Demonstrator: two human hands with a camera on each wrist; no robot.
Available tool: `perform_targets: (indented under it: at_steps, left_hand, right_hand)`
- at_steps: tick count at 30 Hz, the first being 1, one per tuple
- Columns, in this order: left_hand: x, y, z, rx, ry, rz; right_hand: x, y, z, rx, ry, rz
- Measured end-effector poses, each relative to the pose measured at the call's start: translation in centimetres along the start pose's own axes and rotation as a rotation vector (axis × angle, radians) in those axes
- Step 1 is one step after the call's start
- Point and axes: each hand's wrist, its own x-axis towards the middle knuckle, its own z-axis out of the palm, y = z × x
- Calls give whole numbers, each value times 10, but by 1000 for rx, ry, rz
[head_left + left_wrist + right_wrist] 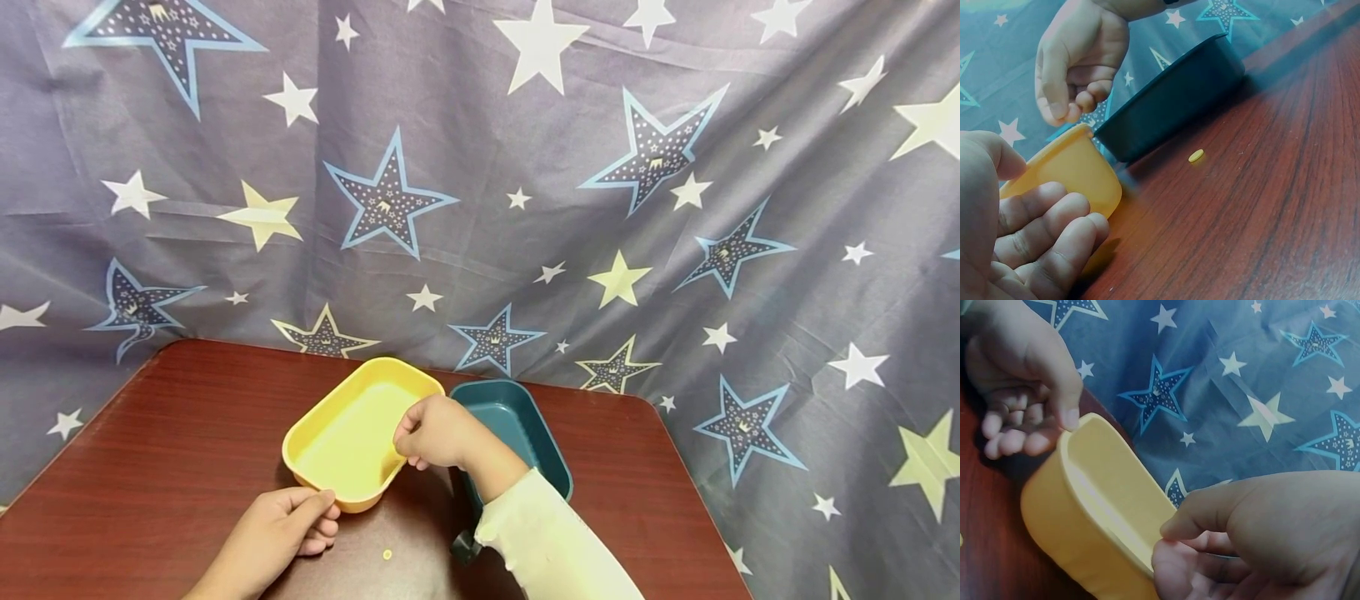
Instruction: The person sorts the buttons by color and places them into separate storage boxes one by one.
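Note:
A yellow plastic tub (pixel 352 433) with rounded corners stands on the table, its inside bare in the head view. My left hand (pixel 281 525) grips its near rim, thumb on top and the other fingers curled below. At the tub's right side, my right hand (pixel 438 433) pinches the rim between thumb and forefinger, as the right wrist view shows of that hand (pixel 1254 537). A dark teal tub (pixel 536 433) sits close on the right, partly hidden behind my right forearm. On the table near me lies a small round yellow piece (pixel 1195 156), apart from both tubs.
The reddish-brown wooden table (pixel 187 433) has rounded far corners. A grey star-patterned cloth (pixel 480 208) hangs behind it and along both sides. Beside my pale right sleeve (pixel 555 542) is a small black object (pixel 465 547), its kind unclear.

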Motion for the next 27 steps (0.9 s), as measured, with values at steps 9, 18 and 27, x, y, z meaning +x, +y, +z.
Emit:
perform_targets:
  at_steps: [9, 18, 27]
  left_hand:
    - [-1, 1, 1, 15, 16, 0]
    - [-1, 1, 0, 6, 7, -5]
    - [-2, 3, 0, 20, 13, -15]
  right_hand:
    - [-30, 4, 11, -69, -43, -41]
    - [-55, 14, 38, -447, -7, -150]
    - [-69, 18, 61, -487, -74, -172]
